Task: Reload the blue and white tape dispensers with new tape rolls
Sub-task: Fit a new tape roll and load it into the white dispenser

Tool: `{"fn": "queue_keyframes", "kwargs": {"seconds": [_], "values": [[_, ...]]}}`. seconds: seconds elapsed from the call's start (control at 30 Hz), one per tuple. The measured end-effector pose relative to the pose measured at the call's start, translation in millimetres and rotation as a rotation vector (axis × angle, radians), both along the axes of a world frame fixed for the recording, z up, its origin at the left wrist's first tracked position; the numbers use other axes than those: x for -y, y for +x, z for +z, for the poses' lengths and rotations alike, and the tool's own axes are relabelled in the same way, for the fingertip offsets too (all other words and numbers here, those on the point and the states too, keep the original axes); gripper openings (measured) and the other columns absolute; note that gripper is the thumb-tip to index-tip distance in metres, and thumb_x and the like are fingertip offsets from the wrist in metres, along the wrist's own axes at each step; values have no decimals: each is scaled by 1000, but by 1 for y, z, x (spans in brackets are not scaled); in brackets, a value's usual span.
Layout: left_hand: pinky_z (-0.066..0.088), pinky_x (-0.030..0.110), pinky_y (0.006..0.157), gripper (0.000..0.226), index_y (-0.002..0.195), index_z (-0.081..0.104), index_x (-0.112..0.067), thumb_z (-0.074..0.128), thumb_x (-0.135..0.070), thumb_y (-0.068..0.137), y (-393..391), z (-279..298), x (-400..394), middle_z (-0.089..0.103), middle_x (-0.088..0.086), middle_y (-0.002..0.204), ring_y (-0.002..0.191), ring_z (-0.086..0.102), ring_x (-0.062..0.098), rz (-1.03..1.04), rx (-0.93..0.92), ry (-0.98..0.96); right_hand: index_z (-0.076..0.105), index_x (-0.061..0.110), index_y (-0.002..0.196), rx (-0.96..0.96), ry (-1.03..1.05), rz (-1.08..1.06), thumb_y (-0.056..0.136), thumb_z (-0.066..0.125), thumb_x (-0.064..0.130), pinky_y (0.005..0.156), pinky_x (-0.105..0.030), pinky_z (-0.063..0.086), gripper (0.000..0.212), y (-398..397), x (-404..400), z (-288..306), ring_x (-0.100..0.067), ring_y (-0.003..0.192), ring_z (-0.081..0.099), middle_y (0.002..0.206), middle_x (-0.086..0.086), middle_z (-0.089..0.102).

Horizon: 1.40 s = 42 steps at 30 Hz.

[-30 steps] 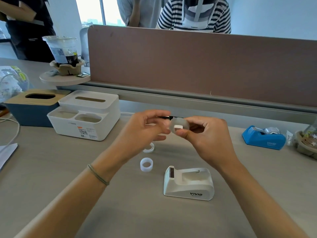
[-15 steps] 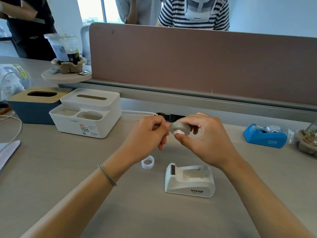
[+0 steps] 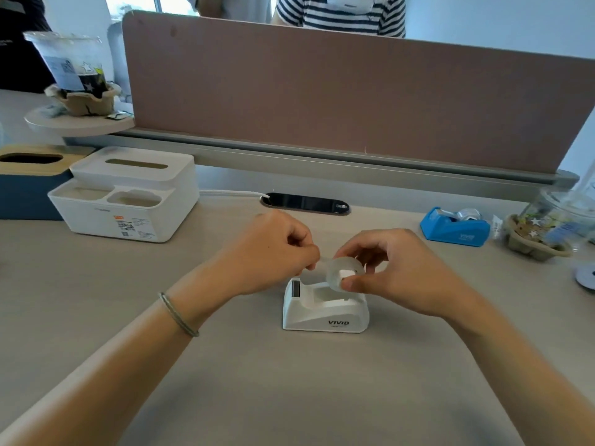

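white dispenser (image 3: pixel 325 309): I see it on the desk (image 3: pixel 96 300) at centre, long axis left-right, cutter end to the left, cradle open to the top, VIVID side facing me
tape roll (image 3: pixel 343 272): held just above the cradle, apart from it as far as I can tell; white core in the hole, flat face tilted toward me and to the left
right hand (image 3: pixel 396 275): comes in from lower right, fingers curled around the roll, thumb pressed on its near rim
left hand (image 3: pixel 273 252): comes in from lower left, thumb and forefinger pinched tight just left of the roll; a loose tape end seems to be in the pinch, I can't tell for sure
blue dispenser (image 3: pixel 455 226): far right on the desk, well apart from the hands, roll seated, cutter end to the left
white organiser box (image 3: pixel 128 194): back left
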<state>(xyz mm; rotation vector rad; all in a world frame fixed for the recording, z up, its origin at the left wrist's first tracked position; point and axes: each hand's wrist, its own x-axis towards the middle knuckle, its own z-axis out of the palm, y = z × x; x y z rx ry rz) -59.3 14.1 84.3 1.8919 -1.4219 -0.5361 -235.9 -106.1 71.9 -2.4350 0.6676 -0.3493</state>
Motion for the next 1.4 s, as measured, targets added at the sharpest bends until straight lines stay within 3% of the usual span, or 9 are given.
{"fn": "queue_keyframes", "kwargs": {"seconds": [0.1,0.2,0.37,0.57,0.7,0.8,0.93,1.1,1.4], "values": [[53,29,64,25,64,74,-18,64,-21,87,-7,-7,1,74,-3,71,68,65,14,33,62,33,73,39,98,-24,-28,-17,78,86,28,78,-18,56,26,-4,-4,-7,4,94,59,93,25,69],[50,25,67,23,70,75,-18,62,-23,88,-10,-14,3,74,-3,84,81,66,13,55,107,92,75,33,101,-19,-83,-29,77,85,29,74,-11,49,26,-3,-7,-12,6,97,54,93,20,69],[56,32,75,23,67,72,-21,60,-27,86,-12,-16,4,73,-6,74,63,66,14,44,101,204,76,29,99,-6,-21,-42,75,86,26,74,-20,49,26,1,-4,-14,-7,88,57,94,12,70],[62,42,79,22,69,75,-21,59,-28,84,-12,-16,4,77,-8,87,69,73,19,44,58,199,76,29,103,-62,-89,-16,76,86,26,75,-27,55,30,3,-4,-15,-11,86,61,94,12,67],[62,44,79,23,68,74,-22,60,-29,84,-12,-16,4,76,-8,92,75,72,19,27,66,204,78,29,102,-105,-16,10,77,86,31,75,-24,53,27,-2,7,-16,-10,85,61,96,12,67],[62,45,78,23,68,74,-23,60,-30,84,-11,-17,4,77,-7,91,76,73,19,16,67,202,81,25,91,0,149,-30,83,78,38,74,-22,52,16,-4,14,-20,-5,80,61,91,7,72],[61,45,82,23,68,74,-24,61,-31,86,-11,-19,5,74,-11,97,81,68,15,9,78,204,80,16,82,57,305,-92,83,79,33,61,-19,51,17,-1,15,-26,-5,67,57,84,-5,76],[58,42,84,24,70,73,-27,59,-36,88,-13,-21,5,71,-16,89,76,64,10,21,139,209,77,20,76,58,332,-79,82,81,28,63,-21,51,11,-2,17,-28,-6,67,56,79,-2,74],[59,42,84,23,67,73,-29,58,-34,84,-15,-21,5,73,-16,98,84,67,8,38,137,194,77,20,93,60,512,-39,88,75,10,59,-18,52,11,-7,31,-39,-3,68,59,84,2,71]]}}
